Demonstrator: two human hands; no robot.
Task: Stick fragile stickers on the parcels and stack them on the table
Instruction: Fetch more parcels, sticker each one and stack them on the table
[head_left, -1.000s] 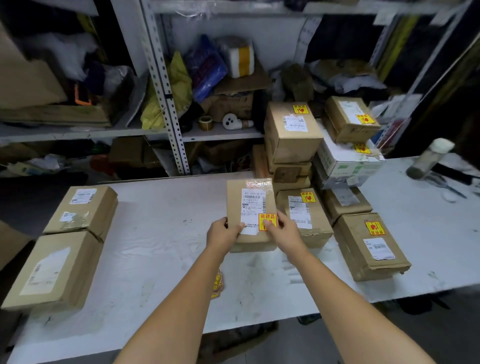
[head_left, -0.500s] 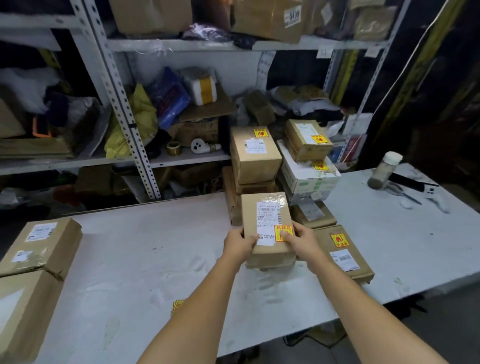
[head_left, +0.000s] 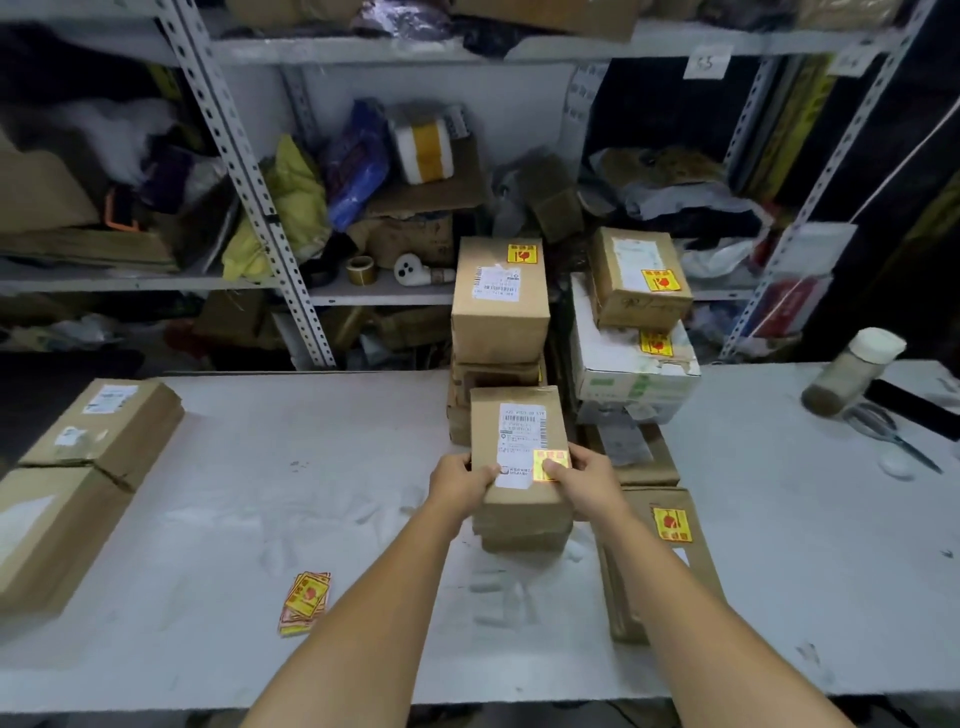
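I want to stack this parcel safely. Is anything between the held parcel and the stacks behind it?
Nothing visible. Both hands, left and right, hold the stickered parcel directly before the stacks.

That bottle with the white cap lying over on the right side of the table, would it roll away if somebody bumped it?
Probably, yes. The bottle lies on its side and looks round, so a nudge across its length would likely roll it over the bare table. The scissors close beside it might stop it on that side. Its brownish contents could shift and make the roll uneven.
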